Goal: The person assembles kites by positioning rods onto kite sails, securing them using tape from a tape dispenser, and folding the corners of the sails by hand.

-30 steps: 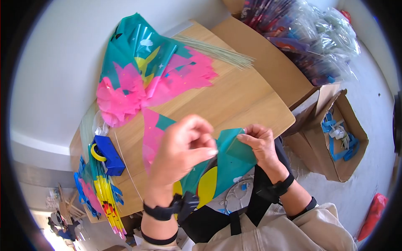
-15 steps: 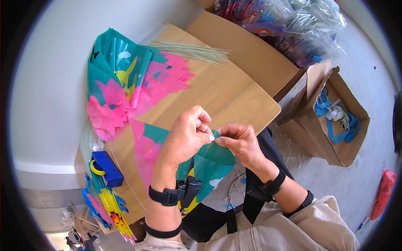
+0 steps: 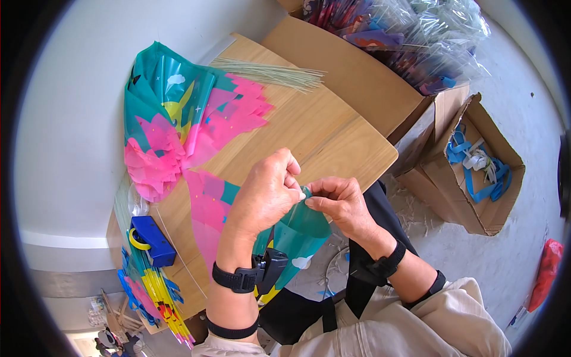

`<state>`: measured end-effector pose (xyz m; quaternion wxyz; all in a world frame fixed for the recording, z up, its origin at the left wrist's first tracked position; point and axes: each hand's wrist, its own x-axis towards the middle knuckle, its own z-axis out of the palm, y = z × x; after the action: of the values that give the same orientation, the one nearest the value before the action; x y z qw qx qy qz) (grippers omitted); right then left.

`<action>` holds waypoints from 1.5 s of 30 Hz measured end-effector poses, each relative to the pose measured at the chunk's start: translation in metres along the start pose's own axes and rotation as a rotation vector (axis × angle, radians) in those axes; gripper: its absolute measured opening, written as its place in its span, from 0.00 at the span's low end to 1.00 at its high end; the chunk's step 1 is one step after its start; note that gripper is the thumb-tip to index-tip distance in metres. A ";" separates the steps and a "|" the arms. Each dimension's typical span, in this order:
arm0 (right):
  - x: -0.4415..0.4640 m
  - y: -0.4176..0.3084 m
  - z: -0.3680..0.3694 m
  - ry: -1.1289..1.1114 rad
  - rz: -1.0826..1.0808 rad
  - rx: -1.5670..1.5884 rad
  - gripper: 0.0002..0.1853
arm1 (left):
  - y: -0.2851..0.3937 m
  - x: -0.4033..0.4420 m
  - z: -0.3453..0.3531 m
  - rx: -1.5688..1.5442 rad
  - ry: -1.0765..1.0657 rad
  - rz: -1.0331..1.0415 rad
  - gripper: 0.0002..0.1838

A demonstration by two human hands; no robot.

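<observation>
A thin green-and-pink printed plastic sheet hangs over the table's near edge, partly covered by my left forearm. Its green corner is pinched by my right hand, thumb against forefinger. My left hand is closed right beside it, thumb and fingertips meeting at that same corner; whatever small thing lies between the fingertips is too small to make out. A pile of similar sheets, green with jagged pink edges, lies on the far left of the wooden table. Thin pale sticks lie in a bundle behind.
A blue tape dispenser with yellow tape stands at the table's left end, beside yellow printed pieces. Right of the table, an open cardboard box holds blue ribbons. A larger box contains plastic-wrapped packs.
Both hands stay at the sheet's corner with almost the same grip. The hanging green part of the sheet has shifted slightly to the left.
</observation>
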<state>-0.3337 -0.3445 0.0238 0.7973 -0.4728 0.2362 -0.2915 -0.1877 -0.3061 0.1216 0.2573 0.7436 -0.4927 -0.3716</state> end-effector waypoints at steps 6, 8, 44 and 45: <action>0.000 -0.001 0.001 -0.001 -0.001 -0.007 0.07 | 0.001 -0.001 0.001 0.023 0.011 0.007 0.13; 0.000 0.000 0.000 -0.005 -0.001 -0.012 0.08 | 0.001 0.000 0.002 0.029 0.017 0.005 0.12; -0.006 -0.006 0.001 0.062 -0.063 -0.105 0.07 | -0.026 0.006 -0.007 -0.142 -0.246 0.126 0.16; -0.007 -0.008 0.001 0.063 -0.060 -0.139 0.07 | -0.026 0.007 -0.007 -0.203 -0.256 0.095 0.12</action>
<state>-0.3400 -0.3421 0.0316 0.7457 -0.5244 0.2666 -0.3128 -0.1662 -0.3027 0.1038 0.2836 0.6364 -0.5157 -0.4986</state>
